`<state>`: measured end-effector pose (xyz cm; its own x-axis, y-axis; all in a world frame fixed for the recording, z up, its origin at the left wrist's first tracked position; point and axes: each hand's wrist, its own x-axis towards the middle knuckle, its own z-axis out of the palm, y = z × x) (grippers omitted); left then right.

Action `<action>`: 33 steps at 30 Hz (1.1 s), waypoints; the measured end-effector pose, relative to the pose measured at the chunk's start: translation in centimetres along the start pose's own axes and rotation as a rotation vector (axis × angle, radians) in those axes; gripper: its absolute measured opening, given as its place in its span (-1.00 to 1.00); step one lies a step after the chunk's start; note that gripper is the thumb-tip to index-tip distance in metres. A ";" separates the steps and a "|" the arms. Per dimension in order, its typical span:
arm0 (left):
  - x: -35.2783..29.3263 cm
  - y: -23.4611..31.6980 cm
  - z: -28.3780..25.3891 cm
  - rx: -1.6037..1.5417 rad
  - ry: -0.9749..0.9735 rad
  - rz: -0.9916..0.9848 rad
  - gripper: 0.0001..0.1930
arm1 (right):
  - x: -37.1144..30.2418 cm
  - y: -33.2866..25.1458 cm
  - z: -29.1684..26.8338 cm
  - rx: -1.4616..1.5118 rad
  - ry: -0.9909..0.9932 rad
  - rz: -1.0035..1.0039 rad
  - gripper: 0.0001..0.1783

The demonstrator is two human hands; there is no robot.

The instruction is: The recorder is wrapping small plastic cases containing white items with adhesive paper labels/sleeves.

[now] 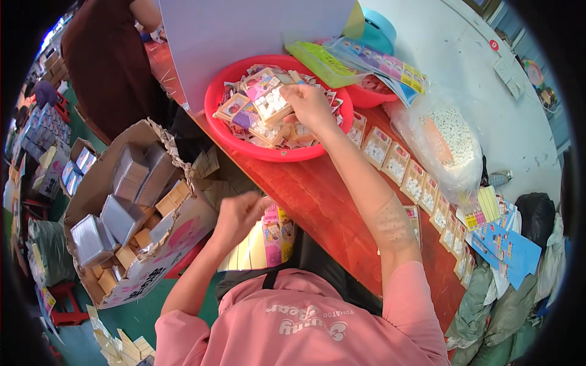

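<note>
A: Where is the small box point(271, 105)?
B: Over the red basin point(281, 155), above the heap of similar boxes in it. Its face, with white pieces and a picture card, is toward the wearer. Whether it touches the heap: cannot tell.

A: How is it held?
B: Right hand point(310, 108) has fingers and thumb closed on its right edge. Probable reason: an edge grip leaves the face uncovered and the contents undisturbed.

A: Left hand point(240, 213)?
B: Fingers curled in, near the printed sheets point(278, 238) on the lap. Whether anything is pinched there: cannot tell.

A: Why the basin there?
B: It sits on the red table point(317, 189), within the right arm's reach; its raised rim presumably keeps the loose heap from sliding off.

A: Further out?
B: A row of boxes point(397, 168) lies along the table's far side, white pieces visible in them. Set side by side, probably so each can be seen at once. Just beyond, a clear bag point(455, 137) of white pieces, near the row, likely for short reach.

A: Left side?
B: A cardboard carton point(183, 229), open at the top, with clear plastic cases and wooden trays inside; judged handy for the left arm.
</note>
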<state>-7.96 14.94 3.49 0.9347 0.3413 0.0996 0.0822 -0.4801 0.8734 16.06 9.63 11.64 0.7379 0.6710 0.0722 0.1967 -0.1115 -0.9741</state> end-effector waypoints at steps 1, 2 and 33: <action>-0.1 -1.0 0.6 0.173 -0.024 0.080 -0.75 | 0.4 1.0 -0.2 -0.050 0.006 -0.006 -0.62; -0.7 -2.9 1.5 0.212 -0.005 0.148 -0.77 | 0.5 1.1 0.0 -0.106 0.005 -0.032 -0.61; -2.0 -5.7 -2.6 -0.665 -0.202 -0.432 -0.82 | -19.6 8.4 6.9 -0.303 -0.011 -0.178 -0.82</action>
<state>-11.18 19.11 -0.44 0.9170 0.2036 -0.3432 0.2868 0.2615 0.9216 -1.23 0.61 0.54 0.6679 0.7075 0.2309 0.5056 -0.2037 -0.8384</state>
